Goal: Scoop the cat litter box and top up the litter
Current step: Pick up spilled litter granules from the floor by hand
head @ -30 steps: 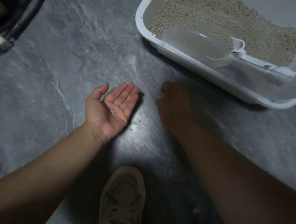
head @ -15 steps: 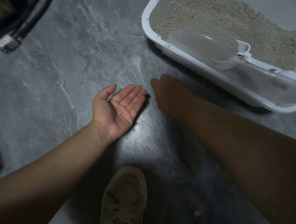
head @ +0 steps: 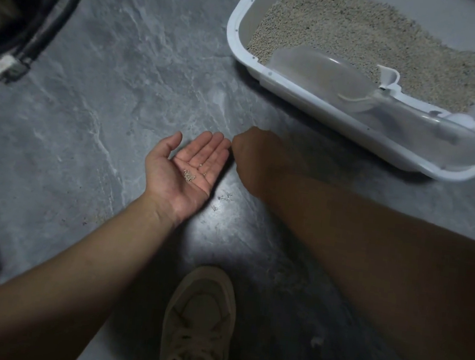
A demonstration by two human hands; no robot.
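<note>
My left hand (head: 186, 171) lies flat, palm-up, cradling litter grains (head: 190, 175); my right hand (head: 257, 160), curled knuckles-up, has moved beside its fingertips; grasp unclear.

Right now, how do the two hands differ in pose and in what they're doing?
The left hand lies palm up with straight fingers and is well lit; the right hand is knuckles up with fingers curled under, and sits in shadow. The left hand carries a few litter grains on its palm; whether the right hand pinches anything cannot be told. Both are low over the grey floor, in front of the litter box.
</note>
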